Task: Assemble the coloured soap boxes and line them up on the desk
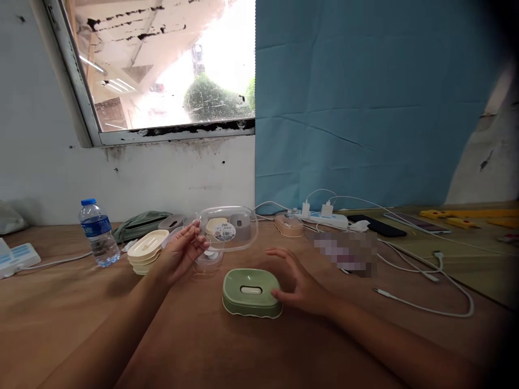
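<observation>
Between the thumb and fingers of my left hand (pixel 186 251) is the edge of a clear plastic lid (pixel 243 242), held up above the table, with a round printed sticker (pixel 224 232) showing on it. A green oval box (pixel 252 285) with a slot in its top and a wavy lower edge sits on the table in front of me. At its right side is my right hand (pixel 298 283), fingers apart, the thumb at or very near the box's edge. Behind the lid stand a grey box (pixel 240 227) and more clear plastic pieces (pixel 208 259), partly hidden.
Cream-coloured trays (pixel 146 246) are stacked at the left, near a water bottle (pixel 98 233) and a green pouch (pixel 140 221). A peach box (pixel 289 225), a power strip (pixel 324 218), phones (pixel 377 225) and loose white cables (pixel 425 310) lie to the right.
</observation>
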`<state>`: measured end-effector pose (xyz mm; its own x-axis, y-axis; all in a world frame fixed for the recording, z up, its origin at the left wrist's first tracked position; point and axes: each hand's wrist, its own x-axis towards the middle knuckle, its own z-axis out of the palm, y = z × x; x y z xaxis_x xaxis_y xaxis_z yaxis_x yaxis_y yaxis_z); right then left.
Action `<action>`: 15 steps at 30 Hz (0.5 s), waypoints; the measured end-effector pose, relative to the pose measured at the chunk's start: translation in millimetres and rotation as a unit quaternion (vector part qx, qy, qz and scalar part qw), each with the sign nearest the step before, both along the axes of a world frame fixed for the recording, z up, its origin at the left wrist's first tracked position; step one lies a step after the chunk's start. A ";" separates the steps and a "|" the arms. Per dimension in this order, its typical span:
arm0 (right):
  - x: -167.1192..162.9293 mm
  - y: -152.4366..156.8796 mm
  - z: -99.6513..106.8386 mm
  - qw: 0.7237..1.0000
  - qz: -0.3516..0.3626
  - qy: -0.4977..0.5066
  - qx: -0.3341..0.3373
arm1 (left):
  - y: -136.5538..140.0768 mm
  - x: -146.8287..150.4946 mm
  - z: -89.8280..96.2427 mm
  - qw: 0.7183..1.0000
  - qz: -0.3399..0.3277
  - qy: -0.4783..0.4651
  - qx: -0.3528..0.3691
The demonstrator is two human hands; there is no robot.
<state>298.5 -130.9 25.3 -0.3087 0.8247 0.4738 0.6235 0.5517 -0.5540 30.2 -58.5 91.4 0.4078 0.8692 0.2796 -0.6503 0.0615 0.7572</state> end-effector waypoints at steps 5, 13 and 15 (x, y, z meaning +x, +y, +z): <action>-18.8 -16.6 28.3 0.983 -0.081 0.027 0.164 | -13.2 11.5 -12.1 0.997 -0.071 -0.021 -0.038; -31.2 -23.8 57.0 0.990 -0.106 0.008 0.097 | -21.6 21.6 -29.3 0.997 -0.058 -0.006 -0.059; -30.3 -20.8 61.0 0.991 -0.085 -0.009 0.106 | -23.4 23.8 -33.2 0.996 -0.059 0.009 -0.068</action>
<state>268.2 -151.7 86.3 -0.1845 0.7477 0.6379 0.7255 0.5415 -0.4249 54.0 -81.9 58.2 0.5132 0.8441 0.1552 -0.6193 0.2390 0.7479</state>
